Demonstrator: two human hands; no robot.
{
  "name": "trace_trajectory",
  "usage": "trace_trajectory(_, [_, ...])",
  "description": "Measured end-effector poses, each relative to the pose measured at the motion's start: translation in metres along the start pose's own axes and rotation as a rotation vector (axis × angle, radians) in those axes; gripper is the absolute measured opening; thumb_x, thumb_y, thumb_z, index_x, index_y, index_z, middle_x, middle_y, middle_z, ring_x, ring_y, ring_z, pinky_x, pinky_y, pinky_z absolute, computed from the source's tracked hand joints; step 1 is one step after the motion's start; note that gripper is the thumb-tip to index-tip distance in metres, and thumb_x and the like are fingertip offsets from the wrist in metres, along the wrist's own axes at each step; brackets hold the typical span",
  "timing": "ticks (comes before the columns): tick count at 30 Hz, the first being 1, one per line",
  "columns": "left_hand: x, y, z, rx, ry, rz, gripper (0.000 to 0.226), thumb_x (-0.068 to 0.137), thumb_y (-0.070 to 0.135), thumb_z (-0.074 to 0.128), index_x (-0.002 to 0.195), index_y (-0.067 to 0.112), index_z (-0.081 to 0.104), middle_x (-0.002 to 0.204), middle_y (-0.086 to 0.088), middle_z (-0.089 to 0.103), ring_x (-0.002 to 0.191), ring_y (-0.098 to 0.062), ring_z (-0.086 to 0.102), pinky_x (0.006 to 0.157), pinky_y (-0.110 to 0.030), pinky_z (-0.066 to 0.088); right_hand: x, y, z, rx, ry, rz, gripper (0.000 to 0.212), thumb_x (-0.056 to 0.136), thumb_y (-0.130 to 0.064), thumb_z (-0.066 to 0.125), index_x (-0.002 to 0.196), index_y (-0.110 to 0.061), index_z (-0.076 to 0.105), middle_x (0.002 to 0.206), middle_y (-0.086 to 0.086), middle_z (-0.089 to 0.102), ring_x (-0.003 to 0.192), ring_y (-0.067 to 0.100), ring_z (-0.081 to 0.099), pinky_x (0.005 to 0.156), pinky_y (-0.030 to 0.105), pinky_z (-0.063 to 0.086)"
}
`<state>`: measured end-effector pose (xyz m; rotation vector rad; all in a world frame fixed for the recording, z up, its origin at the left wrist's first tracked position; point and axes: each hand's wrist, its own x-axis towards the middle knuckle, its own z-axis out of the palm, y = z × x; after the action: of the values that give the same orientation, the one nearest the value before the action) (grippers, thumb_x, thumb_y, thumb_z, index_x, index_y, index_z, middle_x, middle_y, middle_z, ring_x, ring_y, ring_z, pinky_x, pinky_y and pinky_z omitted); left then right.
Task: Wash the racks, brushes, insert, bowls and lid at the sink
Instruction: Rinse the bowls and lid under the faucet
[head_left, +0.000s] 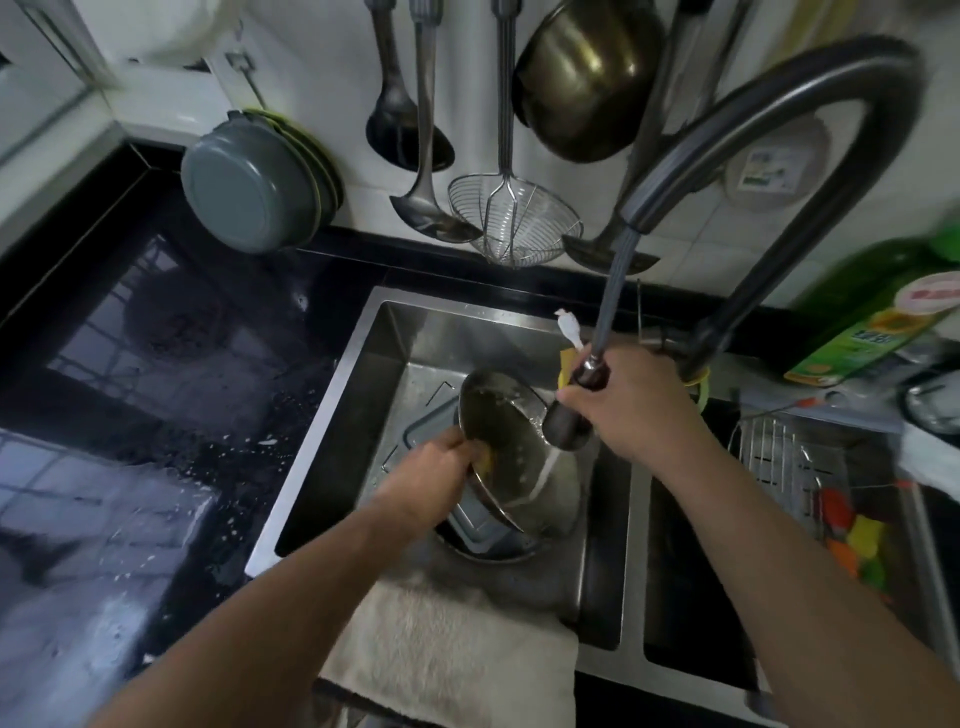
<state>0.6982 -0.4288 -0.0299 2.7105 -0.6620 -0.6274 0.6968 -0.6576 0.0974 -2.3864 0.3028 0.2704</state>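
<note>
Water from the spray head (569, 415) gripped in the right hand (631, 400) may splash off the tilted bowl (511, 447), which the left hand (431, 475) grips by its wet, slippery rim

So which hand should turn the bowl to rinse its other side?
Probably the left hand: it already grips the steel bowl's rim. The right hand is busy holding the sprayer head over it.
</note>
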Motion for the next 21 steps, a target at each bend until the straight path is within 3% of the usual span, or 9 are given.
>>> trace_trajectory(4, [0.011,0.009,-0.042,0.474,-0.071,0.272,0.032,0.099,0.025,0.063,0.130,0.032,0.064,0.143,0.000,0.041,0.135,-0.023,0.043,0.115,-0.041,0.040,0.001,0.002,-0.012,-0.123,0.110,0.010,0.018,0.088,-0.032,0.075,0.097,-0.020,0.064,0.087,-0.005,0.062,0.083,0.017,0.059,0.073,0.026,0.042])
trace_trajectory(7, [0.016,0.025,-0.065,0.443,0.016,0.397,0.024,0.097,0.030,0.065,0.119,0.034,0.075,0.136,0.004,0.046,0.130,-0.020,0.039,0.116,-0.040,0.033,0.004,0.001,-0.021,-0.207,0.149,-0.002,0.012,0.091,-0.028,0.069,0.094,-0.024,0.058,0.082,-0.005,0.054,0.080,0.019,0.051,0.074,0.025,0.038])
trace_trajectory(10, [0.005,0.039,-0.085,-0.004,0.100,0.184,0.016,0.101,0.022,0.064,0.097,0.019,0.080,0.104,0.003,0.063,0.101,-0.017,0.058,0.097,-0.034,0.047,0.009,0.004,-0.027,-0.246,0.166,-0.007,0.011,0.090,-0.028,0.064,0.100,-0.026,0.061,0.088,0.002,0.064,0.086,0.027,0.061,0.078,0.032,0.049])
trace_trajectory(12, [-0.006,0.043,-0.093,-0.438,0.165,-0.126,0.022,0.104,0.010,0.059,0.091,0.003,0.075,0.085,0.000,0.065,0.080,-0.015,0.063,0.073,-0.022,0.053,0.013,0.004,-0.026,-0.217,0.174,-0.005,0.013,0.090,-0.027,0.065,0.103,-0.024,0.063,0.091,0.003,0.068,0.093,0.030,0.064,0.081,0.034,0.051])
trace_trajectory(14, [-0.014,0.039,-0.092,-0.754,0.218,-0.403,0.022,0.104,0.008,0.058,0.092,-0.003,0.074,0.079,-0.008,0.068,0.068,-0.017,0.063,0.057,-0.022,0.051,0.016,-0.001,-0.018,-0.129,0.180,-0.021,0.012,0.091,-0.026,0.068,0.101,-0.023,0.064,0.092,0.000,0.069,0.095,0.028,0.065,0.082,0.032,0.049])
trace_trajectory(18, [-0.025,0.020,-0.078,-1.029,0.279,-0.638,0.023,0.105,0.016,0.060,0.093,0.004,0.076,0.084,-0.014,0.074,0.072,-0.023,0.066,0.063,-0.033,0.052,0.028,-0.026,0.010,0.169,0.147,-0.060,0.013,0.088,-0.024,0.075,0.095,-0.025,0.065,0.095,-0.007,0.068,0.091,0.014,0.063,0.083,0.027,0.047])
trace_trajectory(21, [-0.031,0.021,-0.067,-1.300,0.283,-0.713,0.016,0.103,0.005,0.059,0.095,0.003,0.073,0.082,-0.013,0.074,0.065,-0.020,0.069,0.053,-0.028,0.053,0.038,-0.043,0.025,0.308,0.107,-0.082,0.013,0.087,-0.025,0.076,0.094,-0.030,0.067,0.095,-0.010,0.068,0.090,0.008,0.063,0.085,0.029,0.049])
